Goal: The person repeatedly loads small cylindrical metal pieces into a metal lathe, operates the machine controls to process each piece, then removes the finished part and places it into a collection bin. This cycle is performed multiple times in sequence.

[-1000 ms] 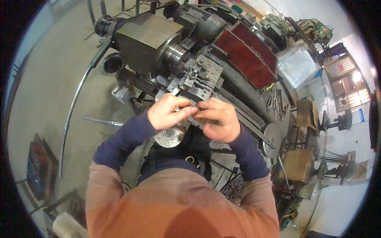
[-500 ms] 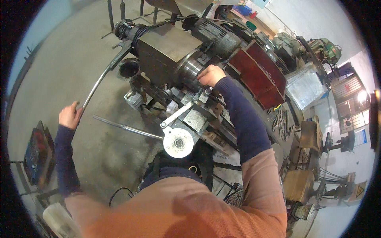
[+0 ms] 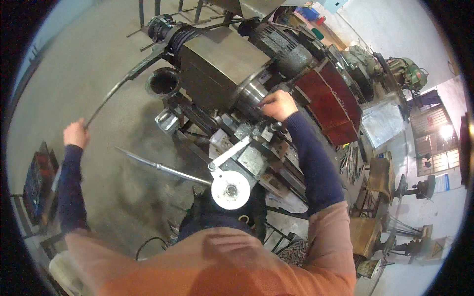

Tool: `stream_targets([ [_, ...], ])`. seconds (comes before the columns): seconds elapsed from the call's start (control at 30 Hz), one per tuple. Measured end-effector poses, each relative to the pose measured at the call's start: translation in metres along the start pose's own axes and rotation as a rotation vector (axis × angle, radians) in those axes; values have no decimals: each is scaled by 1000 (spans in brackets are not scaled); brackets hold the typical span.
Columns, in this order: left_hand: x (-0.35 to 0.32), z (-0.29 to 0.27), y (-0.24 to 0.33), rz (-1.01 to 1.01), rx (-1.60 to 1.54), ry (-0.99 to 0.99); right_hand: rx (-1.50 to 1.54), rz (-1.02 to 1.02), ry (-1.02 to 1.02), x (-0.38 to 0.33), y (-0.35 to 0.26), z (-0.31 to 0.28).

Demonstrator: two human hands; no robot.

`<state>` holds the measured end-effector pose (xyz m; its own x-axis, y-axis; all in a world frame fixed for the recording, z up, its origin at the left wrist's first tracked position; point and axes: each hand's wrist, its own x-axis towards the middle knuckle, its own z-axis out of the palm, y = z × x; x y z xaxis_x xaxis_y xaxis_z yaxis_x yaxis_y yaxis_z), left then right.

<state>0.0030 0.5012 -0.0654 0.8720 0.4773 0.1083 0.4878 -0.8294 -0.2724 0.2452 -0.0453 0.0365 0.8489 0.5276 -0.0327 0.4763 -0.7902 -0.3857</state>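
Note:
My left hand (image 3: pixel 76 133) is closed around the end of a long metal lever (image 3: pixel 112 92), which runs up to the far left end of the lathe-like machine (image 3: pixel 224 49). At the bright, round metal spindle nose (image 3: pixel 255 91), my right hand (image 3: pixel 279 105) has its fingers pinched together. What those fingers hold, if anything, is hidden. Below the right hand sits a greasy tool slide (image 3: pixel 253 160) with a pale round handwheel (image 3: pixel 230 190) at its near end. A second metal bar handle (image 3: pixel 159 166) sticks out to the left from beside the handwheel.
A dark round cup-shaped part (image 3: pixel 163 83) juts from the machine's left side. Behind the spindle are a motor (image 3: pixel 289 52) and a dark red box-like tray (image 3: pixel 328 101). Several loose tools (image 3: pixel 351 163) lie to the right. A dark crate (image 3: pixel 39 190) stands at far left.
My left hand has swung the lever outward to the left, away from the machine. My right hand stays at the spindle nose. The whole view has shifted slightly.

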Motion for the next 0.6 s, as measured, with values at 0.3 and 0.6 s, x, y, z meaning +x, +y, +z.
stream_targets([
  [0.3, 118, 24, -57, -9, 67, 58, -85, 111, 98, 1, 0, 3],
  [0.6, 104, -6, 107, 416, -824, 634, 82, -94, 277, -26, 26, -11],
])
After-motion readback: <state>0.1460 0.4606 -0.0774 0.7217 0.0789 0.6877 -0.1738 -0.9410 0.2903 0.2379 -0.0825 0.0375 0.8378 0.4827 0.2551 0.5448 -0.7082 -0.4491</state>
